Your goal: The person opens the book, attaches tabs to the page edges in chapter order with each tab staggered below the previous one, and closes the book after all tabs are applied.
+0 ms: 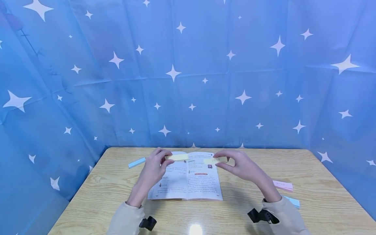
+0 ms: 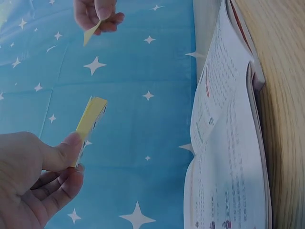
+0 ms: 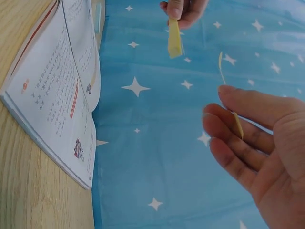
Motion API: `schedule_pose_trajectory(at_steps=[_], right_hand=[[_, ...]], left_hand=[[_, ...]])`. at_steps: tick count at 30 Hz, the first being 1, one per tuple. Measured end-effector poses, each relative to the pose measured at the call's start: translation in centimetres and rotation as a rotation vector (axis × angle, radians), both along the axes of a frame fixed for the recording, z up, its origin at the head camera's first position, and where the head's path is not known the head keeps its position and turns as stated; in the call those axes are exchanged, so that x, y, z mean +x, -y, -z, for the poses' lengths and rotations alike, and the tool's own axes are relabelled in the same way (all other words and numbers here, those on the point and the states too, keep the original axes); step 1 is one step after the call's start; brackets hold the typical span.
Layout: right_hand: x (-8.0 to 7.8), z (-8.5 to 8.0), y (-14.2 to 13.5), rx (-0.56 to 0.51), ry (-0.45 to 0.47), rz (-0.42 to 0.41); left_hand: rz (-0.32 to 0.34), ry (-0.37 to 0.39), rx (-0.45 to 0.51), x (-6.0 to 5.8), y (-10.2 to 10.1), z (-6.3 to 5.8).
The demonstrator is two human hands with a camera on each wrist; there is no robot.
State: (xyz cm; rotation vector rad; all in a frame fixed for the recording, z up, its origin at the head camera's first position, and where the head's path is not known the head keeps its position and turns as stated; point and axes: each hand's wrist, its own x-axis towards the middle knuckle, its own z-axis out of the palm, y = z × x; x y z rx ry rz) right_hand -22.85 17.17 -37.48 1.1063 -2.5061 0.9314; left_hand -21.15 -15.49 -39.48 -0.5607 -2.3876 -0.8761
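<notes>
Between thumb and fingers my left hand (image 1: 155, 164) pinches a thin pad of yellow sticky notes (image 2: 91, 118) by one end, and the pad points toward the right. My right hand (image 1: 239, 164) pinches a single yellow sticky note (image 1: 215, 160), which looks slightly curved and thin in the right wrist view. Handwriting shows on that note in the head view. Both hands are raised above an open book (image 1: 202, 182) with printed pages, and a gap separates the pad from the single note.
Left of the book lies a blue sticky-note pad (image 1: 136, 163). On the right, near the right forearm, lie a pink sticky-note pad (image 1: 283, 185) with writing and another blue pad (image 1: 293, 202). A blue star-patterned curtain (image 1: 188, 81) hangs behind the wooden table (image 1: 97, 199).
</notes>
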Motion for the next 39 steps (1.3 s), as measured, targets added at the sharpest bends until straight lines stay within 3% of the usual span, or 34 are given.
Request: schedule_pose_trajectory(at_steps=[11,18,32,39], right_hand=[[-0.4,0.2,-0.4,-0.013,-0.045,-0.004],[-0.7,0.3,-0.7,-0.023,-0.057,-0.014],[-0.8,0.4,-0.8,-0.008,-0.055,0.003],[-0.8,0.3,-0.8,0.002,-0.042,0.014]], left_hand=[[-0.047,0.043,-0.003,-0.4,1.9,-0.1],[-0.054,0.059,-0.026,-1.0,3.5,0.6],[-0.121,0.185,-0.064,-1.8,6.8,1.0],[-0.146,0.175,-0.047,-2.2,8.5,1.5]])
